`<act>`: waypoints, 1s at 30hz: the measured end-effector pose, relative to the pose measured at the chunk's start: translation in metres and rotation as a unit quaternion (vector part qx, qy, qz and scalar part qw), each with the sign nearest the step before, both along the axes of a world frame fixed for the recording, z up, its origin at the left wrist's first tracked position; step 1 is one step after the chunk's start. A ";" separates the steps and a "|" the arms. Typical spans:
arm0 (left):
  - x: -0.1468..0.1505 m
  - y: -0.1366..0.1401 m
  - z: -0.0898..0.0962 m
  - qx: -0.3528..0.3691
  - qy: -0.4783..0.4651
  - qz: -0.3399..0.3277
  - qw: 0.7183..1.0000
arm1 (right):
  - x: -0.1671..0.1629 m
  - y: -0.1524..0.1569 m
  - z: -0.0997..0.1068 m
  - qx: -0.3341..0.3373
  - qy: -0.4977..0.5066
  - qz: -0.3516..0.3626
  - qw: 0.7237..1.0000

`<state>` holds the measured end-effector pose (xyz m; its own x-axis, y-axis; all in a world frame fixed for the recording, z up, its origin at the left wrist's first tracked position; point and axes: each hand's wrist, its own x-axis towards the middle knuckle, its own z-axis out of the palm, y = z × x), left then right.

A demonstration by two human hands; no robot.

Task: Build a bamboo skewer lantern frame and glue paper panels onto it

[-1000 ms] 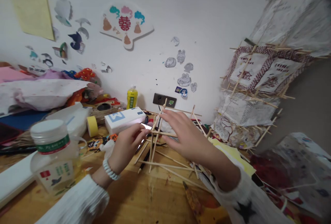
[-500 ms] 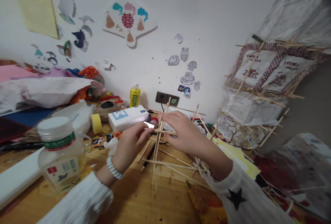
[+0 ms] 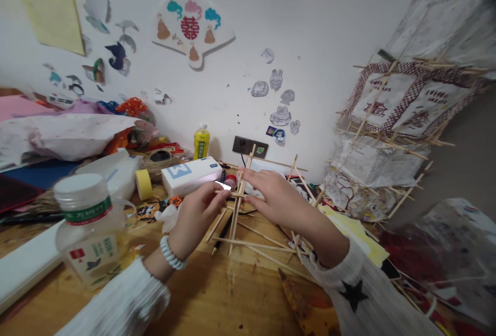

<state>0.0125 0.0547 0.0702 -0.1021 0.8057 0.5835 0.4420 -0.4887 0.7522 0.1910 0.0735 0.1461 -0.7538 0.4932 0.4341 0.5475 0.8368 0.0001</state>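
Observation:
My left hand (image 3: 197,211), with a pale beaded bracelet at the wrist, pinches one end of a thin wooden stick (image 3: 237,195). That stick crosses a pair of long sticks (image 3: 234,227) which lean up away from me, part of a loose frame of several sticks. My right hand (image 3: 273,196) is closed at the crossing from the other side, its fingertips against the long sticks; its thumb is near the short stick's right end. A phone with a bright screen (image 3: 223,185) is just behind my left fingertips. Under the frame lies a dark pencil (image 3: 222,237).
To the left stand a clear jar with white lid (image 3: 86,227), yellow tape roll (image 3: 143,184) and tissue box (image 3: 191,174). A yellow-drink bottle (image 3: 201,142) is near the wall. At right stands a tall stick-and-paper lantern (image 3: 406,101). A brown-handled blade-like tool (image 3: 300,300) lies in front.
Both hands stay almost in place at the crossing. Less of the short stick shows beneath my right hand than before. The whole view has shifted slightly.

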 end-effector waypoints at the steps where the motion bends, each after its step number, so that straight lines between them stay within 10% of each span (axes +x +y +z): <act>1: 0.001 0.000 0.000 -0.008 -0.019 -0.017 1.000 | 0.000 0.000 0.000 -0.002 0.001 0.002 1.000; 17: 0.007 0.002 -0.008 -0.094 -0.213 -0.105 0.967 | -0.001 -0.018 -0.002 0.067 0.019 -0.051 0.996; 23: 0.008 -0.001 -0.003 -0.100 -0.194 -0.082 0.972 | 0.050 -0.040 0.003 0.156 0.240 -0.104 0.953; 30: 0.010 0.000 -0.005 -0.080 -0.184 -0.086 0.976 | 0.113 -0.030 -0.010 -0.033 0.219 -0.220 0.950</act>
<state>0.0226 0.0546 0.0653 -0.1357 0.9071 0.3985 0.0485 -0.3957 0.9171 0.3041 0.0431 0.1362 -0.2231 0.7559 0.6155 0.7794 0.5176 -0.3531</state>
